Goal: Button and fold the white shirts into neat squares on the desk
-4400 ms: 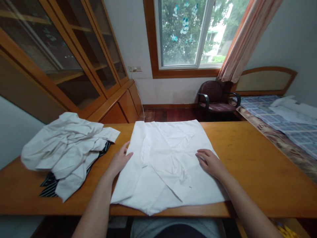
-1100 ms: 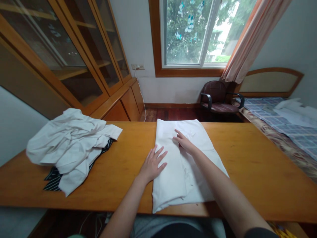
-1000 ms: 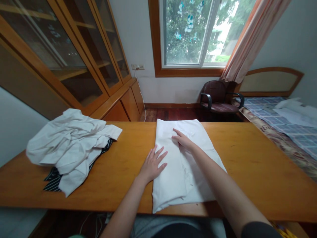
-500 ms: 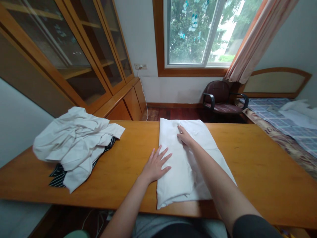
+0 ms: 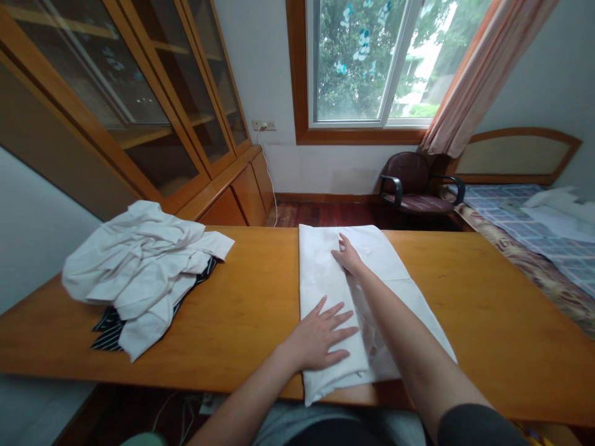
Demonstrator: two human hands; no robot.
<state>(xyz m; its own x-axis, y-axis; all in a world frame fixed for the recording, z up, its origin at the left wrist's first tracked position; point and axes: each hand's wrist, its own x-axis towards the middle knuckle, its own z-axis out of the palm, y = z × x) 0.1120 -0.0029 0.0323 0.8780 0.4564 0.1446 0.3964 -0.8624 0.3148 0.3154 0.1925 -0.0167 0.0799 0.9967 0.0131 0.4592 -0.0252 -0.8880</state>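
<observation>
A white garment (image 5: 320, 272) lies folded into a long strip on the wooden table (image 5: 251, 291), running from the near edge to the far edge. My left hand (image 5: 323, 337) lies flat on its near end with the fingers spread. My right hand (image 5: 348, 255) reaches across to the far end and presses flat on the cloth, fingers stretched out. Neither hand holds anything.
A heap of crumpled white clothes (image 5: 139, 266) over a dark striped piece (image 5: 109, 322) lies at the table's left. Glass-door wooden cabinets (image 5: 139, 111) line the left wall. Beyond the table stand a dark armchair (image 5: 413, 186), a window and a bed (image 5: 534, 229) at right.
Since 4.4 s ago the wide garment has been folded into a narrow strip. In the last half second my left hand slid toward the near end; my right hand edged a little farther away.
</observation>
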